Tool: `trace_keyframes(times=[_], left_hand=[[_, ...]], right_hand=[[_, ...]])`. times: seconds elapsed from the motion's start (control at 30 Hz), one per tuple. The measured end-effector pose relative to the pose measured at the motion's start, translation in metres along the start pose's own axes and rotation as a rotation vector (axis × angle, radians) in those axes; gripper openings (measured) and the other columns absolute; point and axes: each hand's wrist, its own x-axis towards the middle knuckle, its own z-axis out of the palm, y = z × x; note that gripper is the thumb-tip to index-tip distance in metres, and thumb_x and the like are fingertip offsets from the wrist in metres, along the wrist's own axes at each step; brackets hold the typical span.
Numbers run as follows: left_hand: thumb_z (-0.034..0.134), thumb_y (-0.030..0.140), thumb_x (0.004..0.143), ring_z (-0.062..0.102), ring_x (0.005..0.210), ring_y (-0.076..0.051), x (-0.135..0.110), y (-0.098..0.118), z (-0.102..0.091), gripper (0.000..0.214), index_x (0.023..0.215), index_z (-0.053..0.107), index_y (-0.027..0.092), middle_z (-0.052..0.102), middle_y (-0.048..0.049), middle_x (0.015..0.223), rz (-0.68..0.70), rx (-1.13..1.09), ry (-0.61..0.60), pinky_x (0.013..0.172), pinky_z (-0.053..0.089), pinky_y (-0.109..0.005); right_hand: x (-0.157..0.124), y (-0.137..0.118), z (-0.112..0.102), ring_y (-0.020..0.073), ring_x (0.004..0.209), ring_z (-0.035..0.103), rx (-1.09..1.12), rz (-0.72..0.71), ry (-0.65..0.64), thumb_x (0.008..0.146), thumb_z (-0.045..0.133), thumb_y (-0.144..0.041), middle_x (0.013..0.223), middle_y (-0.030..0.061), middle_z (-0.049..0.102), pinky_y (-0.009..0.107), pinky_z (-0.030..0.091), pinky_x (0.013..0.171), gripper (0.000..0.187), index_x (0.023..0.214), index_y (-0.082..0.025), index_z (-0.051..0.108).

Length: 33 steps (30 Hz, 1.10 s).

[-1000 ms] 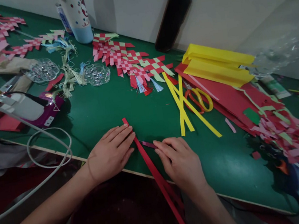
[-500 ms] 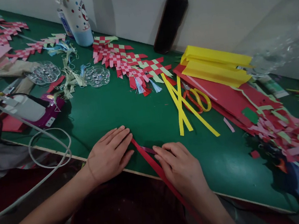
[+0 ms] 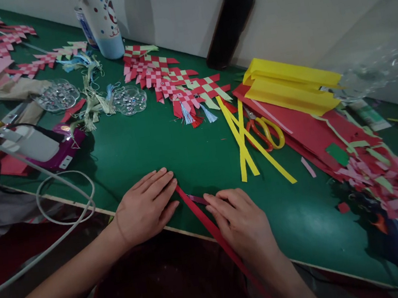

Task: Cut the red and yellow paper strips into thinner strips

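Observation:
My left hand lies flat on the green table, fingers stretched, their tips pressing the upper end of a long red paper strip. The strip runs diagonally down past the table's near edge toward my lap. My right hand rests over the strip's middle with its fingers curled down on it; a short pink-purple strip piece pokes out from under its fingertips. How much the right fingers grip is hidden.
Yellow strips and orange-handled scissors lie beyond my right hand, beside yellow and red paper sheets. Woven red paper pieces, a bottle, a phone, bead trays, a glue gun with cable, and scraps.
The red strip has slid toward me, so its far end now sits under my left fingertips instead of poking past them. Both hands stay nearly in place.

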Motion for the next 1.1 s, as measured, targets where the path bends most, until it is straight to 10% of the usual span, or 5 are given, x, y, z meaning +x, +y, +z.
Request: trace_keyframes(times=[1.1], left_hand=[[0.056,0.03,0.092,0.054,0.125,-0.028,-0.001,-0.001,0.002,0.038,0.123,0.062,0.009,0.062,-0.0135,0.13,0.006,-0.009,0.02,0.106,0.047,-0.044]], right_hand=[[0.018,0.006,0.006,0.0175,0.084,0.058,0.001,-0.023,0.013,0.094,0.054,-0.023,0.09,0.0071,0.066,0.03,0.049,0.078,0.023,0.11,-0.02,0.071]])
